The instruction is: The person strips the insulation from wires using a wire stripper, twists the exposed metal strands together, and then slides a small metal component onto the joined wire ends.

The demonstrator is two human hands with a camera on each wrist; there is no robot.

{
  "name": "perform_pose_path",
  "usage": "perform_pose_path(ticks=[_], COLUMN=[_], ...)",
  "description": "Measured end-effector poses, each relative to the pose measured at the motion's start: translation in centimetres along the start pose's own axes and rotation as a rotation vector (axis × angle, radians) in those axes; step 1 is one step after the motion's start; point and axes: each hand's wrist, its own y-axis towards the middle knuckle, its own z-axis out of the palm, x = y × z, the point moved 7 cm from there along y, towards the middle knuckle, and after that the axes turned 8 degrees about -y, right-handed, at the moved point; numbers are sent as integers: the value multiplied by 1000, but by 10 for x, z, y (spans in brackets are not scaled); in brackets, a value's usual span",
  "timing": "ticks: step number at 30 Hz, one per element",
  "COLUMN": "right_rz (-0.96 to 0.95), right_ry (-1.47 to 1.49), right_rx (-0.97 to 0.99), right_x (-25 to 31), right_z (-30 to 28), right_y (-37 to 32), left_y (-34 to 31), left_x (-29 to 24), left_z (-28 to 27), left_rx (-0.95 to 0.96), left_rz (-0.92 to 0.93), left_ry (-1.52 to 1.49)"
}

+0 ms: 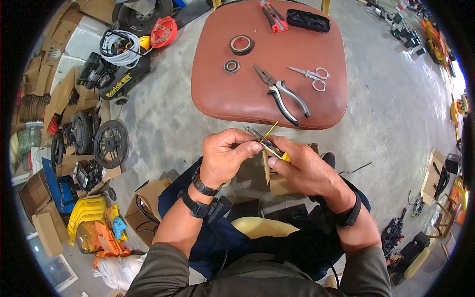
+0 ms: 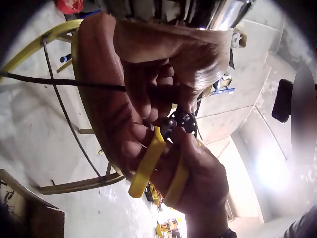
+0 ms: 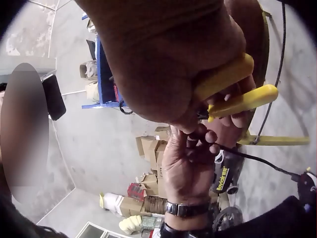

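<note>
Between curled fingers and thumb of the left hand (image 1: pixel 225 156), a black cable (image 3: pixel 257 159) is pinched close to the head of the yellow-handled wire strippers (image 2: pixel 147 166). The strippers are gripped by the right hand (image 1: pixel 312 168), its fingers wrapped about the handles, which stand apart. A thin yellow wire (image 1: pixel 271 128) is seen sticking up beside the tool's head; whether it is caught between the blades cannot be told. All of this is held in the air, just off the near edge of the red-brown seat (image 1: pixel 213 94).

The step in hand is judged to be lining up the wire for stripping or trimming. For the next move, the wire would need to be held steady in the proper notch and the handles squeezed lightly, so that the core is not nicked. On the seat, pliers (image 1: pixel 281 90), folding scissors (image 1: pixel 311 75) and a tape roll (image 1: pixel 241 45) are left unheld.
</note>
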Motion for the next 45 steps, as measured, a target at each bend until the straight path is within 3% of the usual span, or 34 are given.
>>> perform_pose_path(ticks=[7, 20, 25, 34, 45], right_rz=[51, -35, -111, -69, -129], right_ry=[6, -42, -74, -116, -159], right_rx=[33, -33, -68, -39, -180], right_x=[-5, 1, 1, 2, 2], right_z=[2, 1, 3, 1, -3], right_y=[1, 0, -1, 1, 1], left_y=[1, -1, -4, -5, -4], left_x=[-2, -1, -4, -4, -3], left_z=[3, 2, 3, 4, 7], left_rx=[-2, -54, -61, -70, -55], left_rz=[13, -41, 23, 52, 55], left_ry=[34, 110, 163, 156, 134])
